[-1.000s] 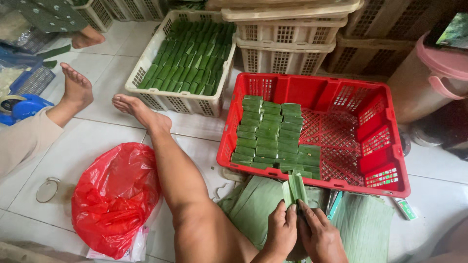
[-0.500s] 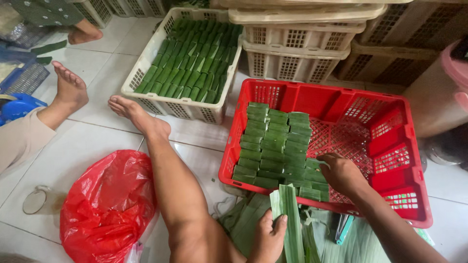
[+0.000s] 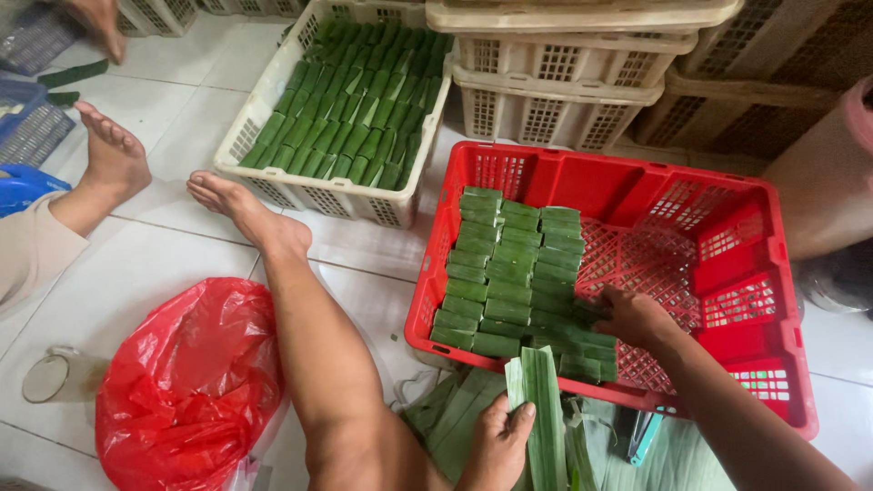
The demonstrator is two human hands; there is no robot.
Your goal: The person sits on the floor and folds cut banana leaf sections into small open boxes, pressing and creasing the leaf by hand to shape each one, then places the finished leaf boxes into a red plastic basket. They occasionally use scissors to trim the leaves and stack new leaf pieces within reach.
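My left hand [image 3: 498,441] grips a long folded green leaf strip [image 3: 543,405] that stands upright near my lap. My right hand [image 3: 634,317] reaches into the red plastic crate [image 3: 737,264] and rests on the near end of the rows of green leaf-wrapped parcels [image 3: 509,273] stacked along its left half. Whether its fingers still pinch a parcel is hidden. My bare left leg [image 3: 300,336] stretches out over the white tiled floor.
A cream basket [image 3: 336,195] full of green wrapped parcels stands beyond my foot. Stacked cream crates [image 3: 564,82] sit behind the red one. A red plastic bag [image 3: 186,386] lies at left. Another person's foot [image 3: 114,155] is at far left. Loose leaves [image 3: 455,414] lie by my lap.
A second ago both hands held a folded leaf parcel together at my lap. Since then my right hand has gone forward into the red crate, while the left stays back with a leaf strip.
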